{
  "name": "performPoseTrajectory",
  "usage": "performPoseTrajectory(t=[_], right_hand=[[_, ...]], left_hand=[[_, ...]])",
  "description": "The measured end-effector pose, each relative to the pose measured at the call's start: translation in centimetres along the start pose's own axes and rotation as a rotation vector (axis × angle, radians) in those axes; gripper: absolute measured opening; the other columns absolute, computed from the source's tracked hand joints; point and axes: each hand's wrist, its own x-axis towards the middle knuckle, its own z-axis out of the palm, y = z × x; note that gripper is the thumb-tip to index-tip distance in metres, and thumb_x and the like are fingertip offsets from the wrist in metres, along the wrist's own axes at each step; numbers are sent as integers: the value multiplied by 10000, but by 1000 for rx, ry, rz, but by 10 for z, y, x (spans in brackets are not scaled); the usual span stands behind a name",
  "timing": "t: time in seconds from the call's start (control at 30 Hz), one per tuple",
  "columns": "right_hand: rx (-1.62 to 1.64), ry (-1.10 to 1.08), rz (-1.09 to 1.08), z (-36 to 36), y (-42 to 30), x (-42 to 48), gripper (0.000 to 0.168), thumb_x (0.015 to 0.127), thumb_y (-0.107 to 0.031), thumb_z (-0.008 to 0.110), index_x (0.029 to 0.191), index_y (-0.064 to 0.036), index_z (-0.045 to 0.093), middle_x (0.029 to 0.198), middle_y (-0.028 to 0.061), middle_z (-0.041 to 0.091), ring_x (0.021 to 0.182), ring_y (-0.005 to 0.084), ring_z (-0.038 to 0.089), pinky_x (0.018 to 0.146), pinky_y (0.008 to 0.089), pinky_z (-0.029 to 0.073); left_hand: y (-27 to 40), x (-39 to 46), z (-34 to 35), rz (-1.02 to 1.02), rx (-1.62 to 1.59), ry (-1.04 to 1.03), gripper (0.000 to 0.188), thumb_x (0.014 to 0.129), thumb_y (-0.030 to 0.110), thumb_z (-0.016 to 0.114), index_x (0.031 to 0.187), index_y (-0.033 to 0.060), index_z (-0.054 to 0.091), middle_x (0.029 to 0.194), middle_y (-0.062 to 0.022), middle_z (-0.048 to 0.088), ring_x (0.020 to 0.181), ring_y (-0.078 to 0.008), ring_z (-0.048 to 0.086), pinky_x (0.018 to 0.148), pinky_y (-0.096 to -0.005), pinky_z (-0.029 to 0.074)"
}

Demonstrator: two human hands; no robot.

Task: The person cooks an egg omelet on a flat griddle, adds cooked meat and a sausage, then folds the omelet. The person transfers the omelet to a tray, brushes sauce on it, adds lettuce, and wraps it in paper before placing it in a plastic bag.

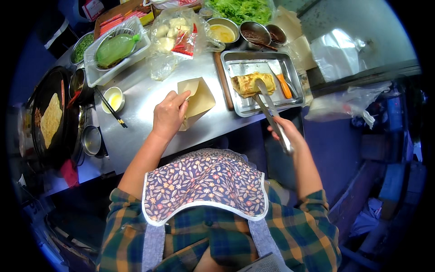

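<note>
My left hand (171, 114) pinches a brown paper bag (202, 98) by its edge, over the steel worktop (142, 136); the bag's mouth looks partly spread. In my right hand (289, 131) are metal tongs (272, 114), whose tips are on a browned, rolled pancake (246, 84). That roll sits in a rectangular metal tray (241, 110). Whether the tongs squeeze the roll firmly, I cannot tell. Beside it in the tray rests a scraper with an orange handle (284, 86). A wooden rolling pin (223, 81) lies along the tray's left side.
On the left, a flatbread (51, 119) cooks on a dark round griddle (66, 142). Chopsticks (110, 108) lean across a small bowl (120, 97). Behind are a bag of dough balls (166, 44), sauce pots (255, 34) and lettuce (241, 10). A plastic bag (340, 107) hangs at right.
</note>
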Motion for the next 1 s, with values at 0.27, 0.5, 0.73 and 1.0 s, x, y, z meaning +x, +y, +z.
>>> performPoseTrajectory(t=[0.27,0.5,0.73,1.0], right_hand=[[49,-105,-188,1,-11,78,293,995,-321,515,973,-35,575,792,74,620,515,123,539,430,256,433],[-59,-170,-286,-43,-7,55,259,979,-199,541,1180,-38,562,758,43,569,477,95,496,407,219,390],[-115,-349,-343,-93,-21,-14,557,941,-76,573,1459,-28,372,816,69,595,487,66,495,432,190,388],[-234,-423,-322,-97,-21,-12,551,919,-69,619,1432,-31,423,813,42,581,503,48,477,467,181,384]], left_hand=[[40,15,28,-100,88,-4,225,837,112,665,1057,138,705,788,-93,587,641,-286,618,597,-387,520],[58,35,71,-104,304,88,187,835,131,657,1018,130,695,799,-99,590,627,-299,630,564,-393,532],[68,56,130,-106,461,18,218,841,155,647,1056,166,681,843,-68,602,648,-298,636,584,-394,534],[93,62,146,-221,363,113,245,853,155,642,1091,176,692,839,-62,616,691,-283,633,621,-387,528]])
